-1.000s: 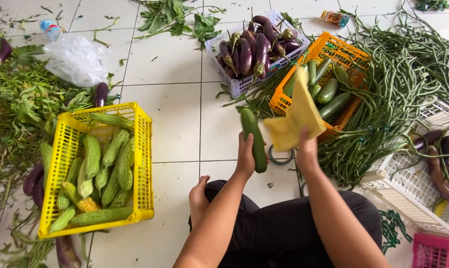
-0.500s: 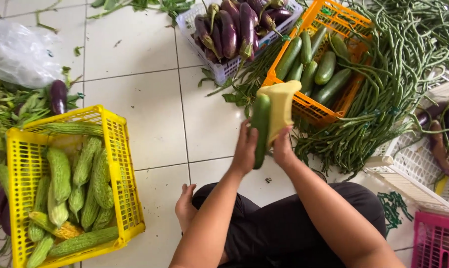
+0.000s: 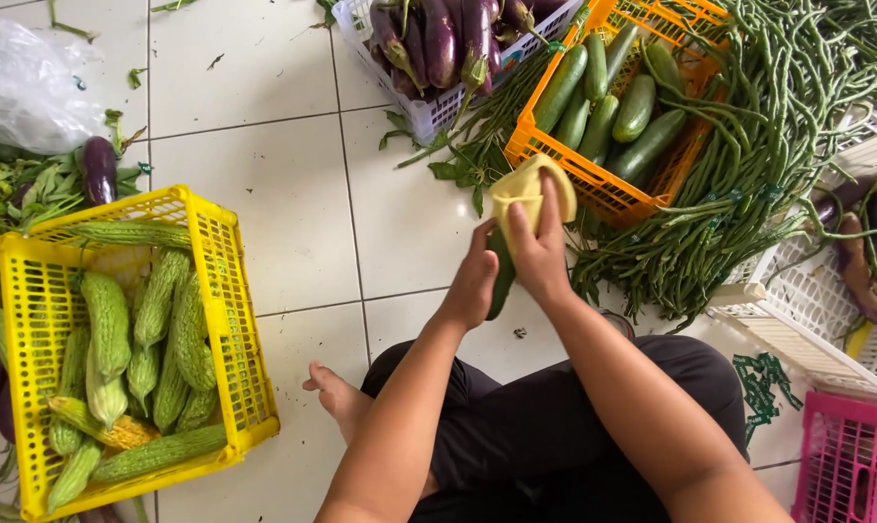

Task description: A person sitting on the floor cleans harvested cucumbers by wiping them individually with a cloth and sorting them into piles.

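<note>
Both forearms reached forward, the left hand [image 3: 472, 281] gripping one cucumber [image 3: 501, 276] while the right hand [image 3: 538, 254] pressed one yellow cloth [image 3: 526, 187] around it

Both hands [image 3: 506, 271] raised, closed, fingers curled.

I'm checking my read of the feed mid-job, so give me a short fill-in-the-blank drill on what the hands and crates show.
1. Both hands, left hand and right hand, hold one dark green ____.
2. A soft yellow cloth is pressed on it by the ____ hand.
3. The yellow plastic crate holds bumpy green ____ gourds.

Missing words: cucumber; right; bitter
</note>
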